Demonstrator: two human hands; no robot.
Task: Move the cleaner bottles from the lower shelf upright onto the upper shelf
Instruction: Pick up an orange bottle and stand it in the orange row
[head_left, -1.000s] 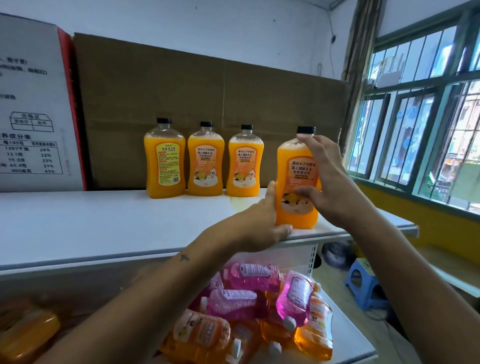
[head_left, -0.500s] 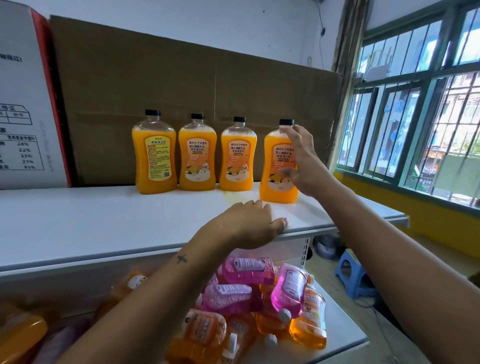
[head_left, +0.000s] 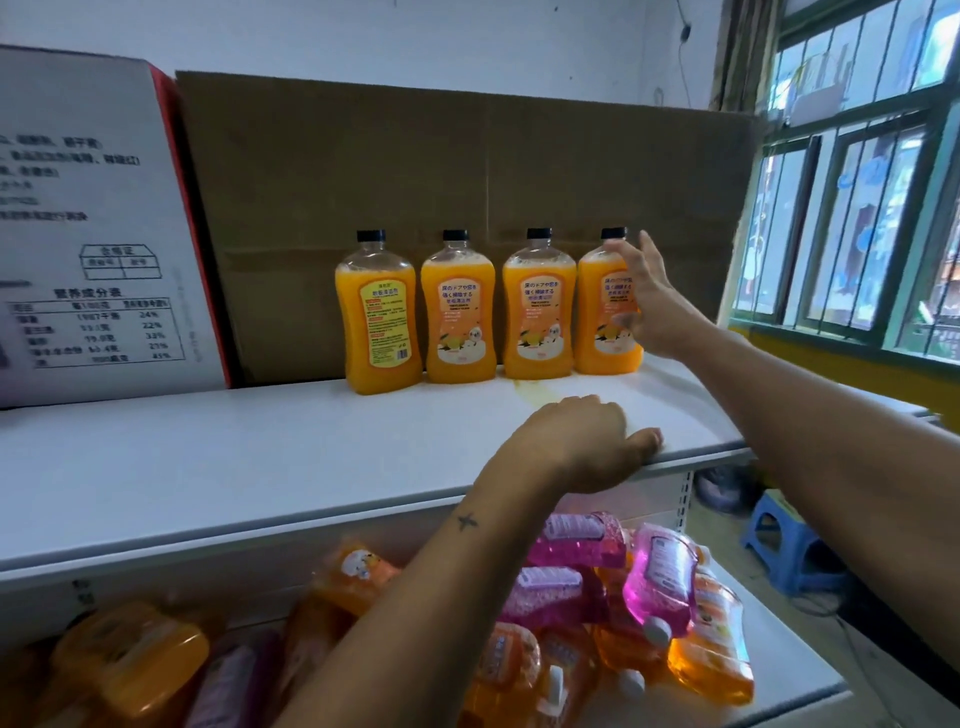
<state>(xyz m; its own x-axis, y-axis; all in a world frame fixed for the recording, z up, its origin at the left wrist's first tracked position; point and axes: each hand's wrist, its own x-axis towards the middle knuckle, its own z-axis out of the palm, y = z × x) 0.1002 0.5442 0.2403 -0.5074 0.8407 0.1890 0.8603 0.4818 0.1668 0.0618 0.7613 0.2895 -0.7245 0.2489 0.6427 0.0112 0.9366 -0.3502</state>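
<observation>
Standing upright in row at back of upper shelf: four orange cleaner bottles, black caps on. Right hand reaching to rightmost bottle, fingers spread and straight, touching its side, gripping nothing. Left hand resting on shelf front edge, fingers loosely curled, holding nothing. Lying piled on lower shelf: pink and orange bottles. Cardboard sheet standing behind row

My right hand covers the right side of the fourth orange bottle; contact undetermined. Print on the white carton, left of that bottle, is blurred and edge-cropped.
</observation>
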